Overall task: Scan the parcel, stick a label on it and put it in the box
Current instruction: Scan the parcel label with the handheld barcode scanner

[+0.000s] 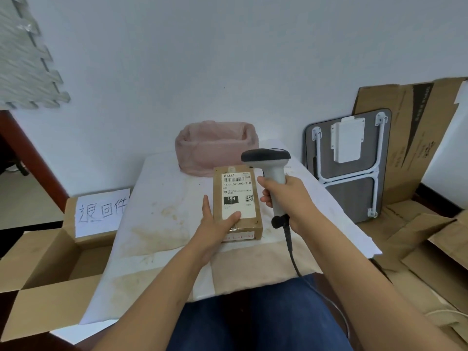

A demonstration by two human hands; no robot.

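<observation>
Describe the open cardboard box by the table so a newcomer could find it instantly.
Start at the white-covered table. Left of it sits an open cardboard box with flaps spread. Unlike the flattened cardboard on the right, it carries a white paper sign with handwritten characters.

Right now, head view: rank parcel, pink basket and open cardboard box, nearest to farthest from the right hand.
1. parcel, just left of the right hand gripping the barcode scanner
2. pink basket, behind, by the wall
3. open cardboard box, far left
</observation>
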